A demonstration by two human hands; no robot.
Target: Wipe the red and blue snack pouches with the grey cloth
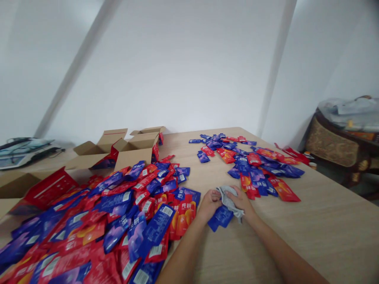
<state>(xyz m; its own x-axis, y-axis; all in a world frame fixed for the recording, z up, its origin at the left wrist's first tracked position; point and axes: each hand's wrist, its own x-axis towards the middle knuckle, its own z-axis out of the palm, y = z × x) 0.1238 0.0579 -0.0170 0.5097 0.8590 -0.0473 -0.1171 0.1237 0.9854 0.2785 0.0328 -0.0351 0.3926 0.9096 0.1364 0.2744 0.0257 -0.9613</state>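
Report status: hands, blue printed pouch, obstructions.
Right hand: holding crumpled grey cloth. Left hand: at blue printed pouch, grip unclear. Cloth partly covering pouch.

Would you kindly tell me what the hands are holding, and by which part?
The right hand holds a grey cloth by its bunched middle. The left hand is at a blue pouch, but its exact hold is hidden.

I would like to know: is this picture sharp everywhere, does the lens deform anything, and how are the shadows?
Head view throughout: the chair at the right edge looks soft and smeared; fine print on the piled packets is unreadable; the edges look stretched, wide-angle style; a soft, faint shadow lies on the table between the forearms.
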